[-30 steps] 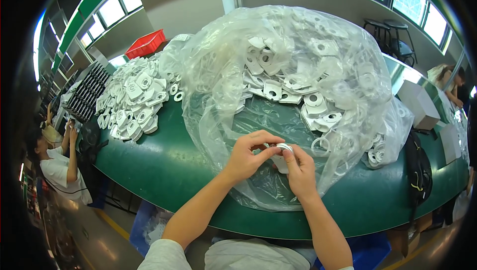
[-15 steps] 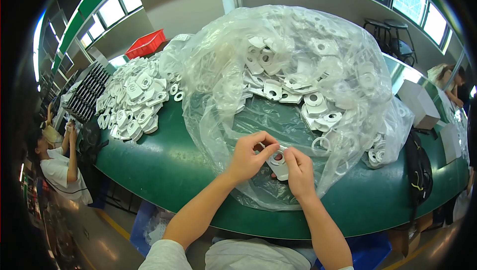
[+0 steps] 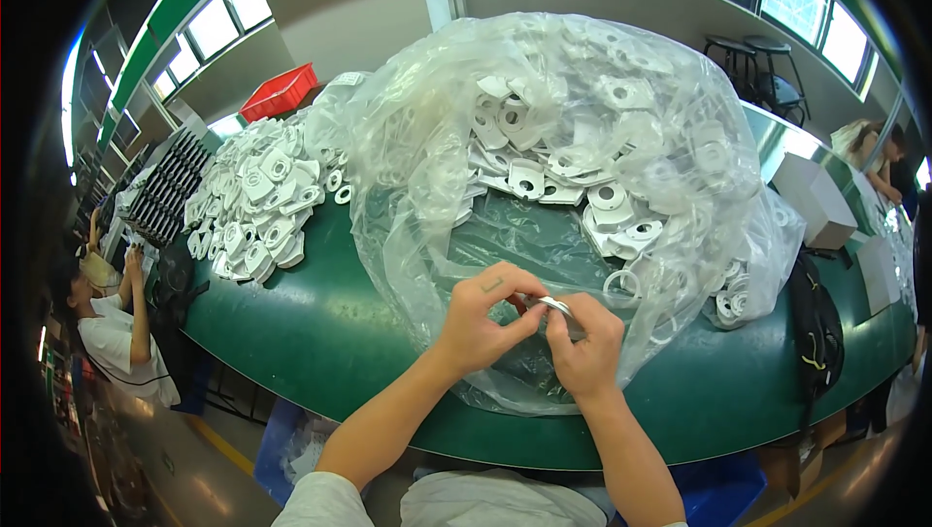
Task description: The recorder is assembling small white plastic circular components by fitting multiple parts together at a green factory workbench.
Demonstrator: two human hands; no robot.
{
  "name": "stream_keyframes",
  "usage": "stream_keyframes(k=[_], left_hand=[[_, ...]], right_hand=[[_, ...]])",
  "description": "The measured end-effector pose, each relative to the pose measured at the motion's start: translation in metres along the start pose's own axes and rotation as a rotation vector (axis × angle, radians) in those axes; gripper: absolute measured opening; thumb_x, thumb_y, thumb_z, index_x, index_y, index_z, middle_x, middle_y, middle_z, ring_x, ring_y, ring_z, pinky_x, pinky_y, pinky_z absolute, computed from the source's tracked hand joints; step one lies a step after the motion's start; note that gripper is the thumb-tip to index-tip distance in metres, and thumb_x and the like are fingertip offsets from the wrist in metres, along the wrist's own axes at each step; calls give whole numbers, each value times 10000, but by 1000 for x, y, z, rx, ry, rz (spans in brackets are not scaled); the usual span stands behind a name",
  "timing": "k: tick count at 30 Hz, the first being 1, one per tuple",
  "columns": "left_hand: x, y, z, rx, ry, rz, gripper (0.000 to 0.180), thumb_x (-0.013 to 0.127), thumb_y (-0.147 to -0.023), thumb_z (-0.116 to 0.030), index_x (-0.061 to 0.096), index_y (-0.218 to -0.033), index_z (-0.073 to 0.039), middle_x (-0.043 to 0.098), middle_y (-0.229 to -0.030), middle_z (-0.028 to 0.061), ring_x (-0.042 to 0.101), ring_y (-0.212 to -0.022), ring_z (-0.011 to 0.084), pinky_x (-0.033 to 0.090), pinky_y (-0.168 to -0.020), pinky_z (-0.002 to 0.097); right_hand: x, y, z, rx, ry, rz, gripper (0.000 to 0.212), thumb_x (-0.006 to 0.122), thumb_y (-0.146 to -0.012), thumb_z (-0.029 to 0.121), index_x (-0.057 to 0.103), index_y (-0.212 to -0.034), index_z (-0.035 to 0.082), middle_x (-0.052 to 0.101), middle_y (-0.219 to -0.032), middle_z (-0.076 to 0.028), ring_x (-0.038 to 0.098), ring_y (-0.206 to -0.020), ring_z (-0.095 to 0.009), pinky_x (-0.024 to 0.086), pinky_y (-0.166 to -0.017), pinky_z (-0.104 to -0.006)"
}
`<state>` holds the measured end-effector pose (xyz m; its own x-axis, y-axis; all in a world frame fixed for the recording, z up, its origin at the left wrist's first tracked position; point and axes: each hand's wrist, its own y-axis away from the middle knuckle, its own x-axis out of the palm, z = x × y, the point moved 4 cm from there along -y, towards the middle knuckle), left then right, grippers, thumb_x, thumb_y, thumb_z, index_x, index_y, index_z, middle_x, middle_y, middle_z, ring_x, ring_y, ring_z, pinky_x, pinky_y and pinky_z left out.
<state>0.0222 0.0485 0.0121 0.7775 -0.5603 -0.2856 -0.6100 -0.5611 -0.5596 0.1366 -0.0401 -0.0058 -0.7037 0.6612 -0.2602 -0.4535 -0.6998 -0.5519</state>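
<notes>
Above the near part of the green table, my left hand (image 3: 488, 318) and my right hand (image 3: 587, 345) pinch a small white plastic part (image 3: 554, 305) between them. The part is tilted nearly edge-on, so only a thin strip of it shows and the fingers cover the rest. Under and beyond my hands lies a large clear plastic bag (image 3: 417, 226), spread open toward me. Inside it are several white plates with round holes (image 3: 525, 179), piled toward the back and right. A loose white ring (image 3: 622, 284) lies just beyond my right hand.
A heap of similar white parts (image 3: 254, 202) covers the table's left side, beside stacked black trays (image 3: 172, 187) and a red bin (image 3: 280, 92). White boxes (image 3: 814, 202) and a black bag (image 3: 817, 318) sit at right. A blue crate (image 3: 282, 449) stands below the table edge. People work at both sides.
Both hands have turned the white part from face-up, with its round hole showing, to almost edge-on. The right hand's fingers have curled further round it.
</notes>
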Motion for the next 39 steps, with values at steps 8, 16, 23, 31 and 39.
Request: stream_keyframes(k=[8, 16, 23, 31, 39], left_hand=[[-4, 2, 4, -65, 53, 24, 197, 668, -708, 66, 641, -894, 7, 627, -862, 85, 596, -745, 129, 504, -638, 237], [-1, 1, 6, -114, 99, 57, 180, 673, -716, 52, 637, -888, 13, 620, -867, 74, 592, -752, 121, 503, -645, 231], [-1, 4, 5, -87, 125, 45, 176, 671, -707, 62, 630, -872, 16, 614, -848, 69, 586, -750, 120, 506, -650, 235], [-14, -7, -4, 168, 0, 6, 202, 691, -735, 44, 673, -926, -21, 638, -892, 87, 626, -781, 149, 508, -681, 252], [-4, 2, 26, -387, 164, 44, 334, 672, -783, 3, 605, -1109, -2, 637, -1017, 74, 604, -917, 147, 482, -735, 248]], right_hand=[[3, 3, -3, 34, -23, 27, 64, 607, -775, 83, 616, -783, 20, 590, -692, -114, 582, -582, -267, 431, -523, -325], [1, 1, -3, -1, 0, 5, 63, 616, -757, 86, 613, -762, 24, 584, -690, -110, 566, -584, -270, 434, -533, -325], [-2, 3, -1, -40, 38, 0, 63, 633, -735, 92, 626, -751, 31, 585, -687, -108, 569, -585, -262, 437, -526, -320], [-9, -10, 21, -355, 251, -31, 97, 604, -793, 38, 635, -884, 19, 632, -909, -120, 602, -738, -248, 451, -624, -287], [8, 4, -29, 424, -422, 140, 192, 462, -960, 149, 594, -1010, 19, 615, -942, -51, 561, -837, -93, 439, -738, -243]])
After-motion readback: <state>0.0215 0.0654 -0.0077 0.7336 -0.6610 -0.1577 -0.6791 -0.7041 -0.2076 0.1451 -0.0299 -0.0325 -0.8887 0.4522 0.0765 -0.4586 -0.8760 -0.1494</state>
